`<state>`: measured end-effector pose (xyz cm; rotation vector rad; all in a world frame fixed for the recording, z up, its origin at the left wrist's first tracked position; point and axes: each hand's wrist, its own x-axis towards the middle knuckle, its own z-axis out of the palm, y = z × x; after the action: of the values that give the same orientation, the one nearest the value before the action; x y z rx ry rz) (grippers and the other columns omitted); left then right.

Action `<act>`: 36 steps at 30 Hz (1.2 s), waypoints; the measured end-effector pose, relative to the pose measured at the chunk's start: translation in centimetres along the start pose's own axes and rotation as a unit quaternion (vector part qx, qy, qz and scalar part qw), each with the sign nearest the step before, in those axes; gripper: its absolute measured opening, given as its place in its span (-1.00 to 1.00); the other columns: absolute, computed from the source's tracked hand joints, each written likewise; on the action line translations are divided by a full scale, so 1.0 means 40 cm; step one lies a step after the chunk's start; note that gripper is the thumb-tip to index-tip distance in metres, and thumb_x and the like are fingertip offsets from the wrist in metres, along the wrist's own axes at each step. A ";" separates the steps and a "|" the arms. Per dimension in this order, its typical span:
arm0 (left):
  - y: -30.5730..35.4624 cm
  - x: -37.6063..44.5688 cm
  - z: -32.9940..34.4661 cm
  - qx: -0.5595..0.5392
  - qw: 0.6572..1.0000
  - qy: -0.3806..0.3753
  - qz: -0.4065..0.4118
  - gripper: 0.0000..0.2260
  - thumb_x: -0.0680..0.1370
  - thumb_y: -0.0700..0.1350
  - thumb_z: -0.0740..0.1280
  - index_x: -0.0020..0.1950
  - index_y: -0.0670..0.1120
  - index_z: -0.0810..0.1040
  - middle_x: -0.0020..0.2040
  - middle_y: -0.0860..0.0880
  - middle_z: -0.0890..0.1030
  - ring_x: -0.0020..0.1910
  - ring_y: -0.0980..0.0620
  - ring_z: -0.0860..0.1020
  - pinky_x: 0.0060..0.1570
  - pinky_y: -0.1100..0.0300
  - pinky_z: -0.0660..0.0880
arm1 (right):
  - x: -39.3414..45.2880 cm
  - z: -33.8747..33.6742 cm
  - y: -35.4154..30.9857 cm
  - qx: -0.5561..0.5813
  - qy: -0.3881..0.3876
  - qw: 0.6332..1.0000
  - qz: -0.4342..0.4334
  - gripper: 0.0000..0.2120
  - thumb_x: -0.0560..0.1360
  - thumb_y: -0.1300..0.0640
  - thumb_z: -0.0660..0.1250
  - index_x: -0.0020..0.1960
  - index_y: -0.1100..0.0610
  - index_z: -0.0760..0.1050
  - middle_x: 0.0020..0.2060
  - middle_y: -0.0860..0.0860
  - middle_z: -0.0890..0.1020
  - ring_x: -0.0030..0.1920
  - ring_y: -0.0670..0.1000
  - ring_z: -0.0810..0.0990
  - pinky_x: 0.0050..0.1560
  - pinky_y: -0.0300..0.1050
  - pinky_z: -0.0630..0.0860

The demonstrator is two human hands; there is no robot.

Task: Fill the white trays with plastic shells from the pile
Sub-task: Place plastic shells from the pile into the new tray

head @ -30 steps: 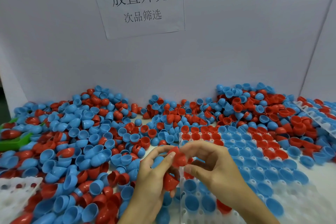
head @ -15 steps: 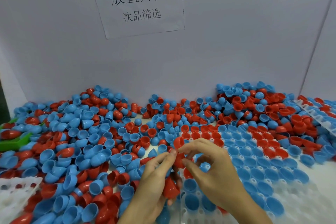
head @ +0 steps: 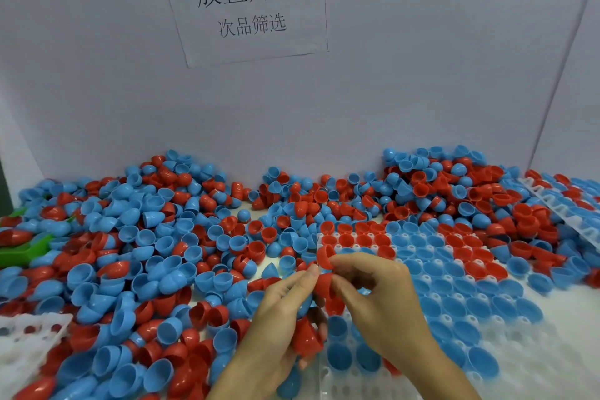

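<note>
Red plastic shells sit pinched between both our hands over the near left corner of the white tray [head: 506, 364]. From the head camera we see our left hand [head: 279, 318] curled round a red shell [head: 306, 336] in the palm, with its fingertips meeting another red shell [head: 324, 282] that our right hand [head: 380, 299] pinches from the other side. A third red shell [head: 325, 255] sits at the right hand's fingertips, just above the tray's left edge. The two hands appear to be pulling nested shells apart, though we cannot tell exactly how many are stuck together.

We judge the main risk to be a slip: the shells look smooth and thin, so one popping free under the pull could drop into the pile [head: 146, 253] on the left or knock a seated blue shell [head: 339, 355] out of its cell. The shell cupped in the left palm could also fall while the fingers work above it.

Room is tight. The pile crowds the tray's left and far edges. A second tray [head: 561, 214] leans on the heap at far right, and a third tray [head: 22, 341] lies at near left. A green scoop [head: 26, 250] lies half buried at far left. Bare surface [head: 558, 305] shows only to the right of the tray. Empty cells remain along its near right, so there our hands have the clearest way in.
</note>
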<state>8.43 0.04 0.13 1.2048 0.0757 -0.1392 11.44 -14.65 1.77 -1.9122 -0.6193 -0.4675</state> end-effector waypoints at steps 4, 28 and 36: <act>0.002 0.000 0.002 -0.022 0.999 0.042 0.016 -0.75 0.46 0.03 0.41 -0.15 -0.16 0.63 -0.22 -0.11 0.54 -0.48 -0.01 0.49 -0.70 0.31 0.27 | 0.014 -0.042 0.010 0.009 -0.002 0.998 0.067 -0.59 0.45 0.37 0.47 -0.10 -0.18 0.61 -0.27 -0.18 0.70 -0.23 -0.13 0.69 -0.14 -0.24 0.63; -0.014 0.003 0.000 -0.124 0.990 0.049 0.055 -0.88 0.39 -0.16 0.39 -0.10 -0.10 0.54 -0.18 -0.10 0.64 -0.29 -0.01 0.62 -0.32 0.13 0.62 | -0.109 -0.374 0.066 -0.423 -0.242 0.833 0.260 -0.83 0.53 0.10 0.43 0.10 -0.04 0.68 -0.21 -0.22 0.56 -0.25 -0.17 0.59 -0.32 -0.38 0.46; -0.020 0.005 0.004 -0.156 0.986 0.030 0.045 -0.88 0.42 -0.17 0.38 -0.06 -0.12 0.56 -0.14 -0.13 0.63 -0.22 -0.04 0.64 -0.26 0.09 0.64 | -0.095 -0.382 0.084 -0.416 -0.279 0.821 0.275 -0.83 0.51 0.16 0.44 0.07 0.01 0.71 -0.17 -0.17 0.67 -0.24 -0.14 0.65 -0.16 -0.25 0.65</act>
<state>8.50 -0.41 -0.57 0.8973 0.0924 -0.0097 9.81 -30.59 3.24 -2.9794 -0.1636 0.2887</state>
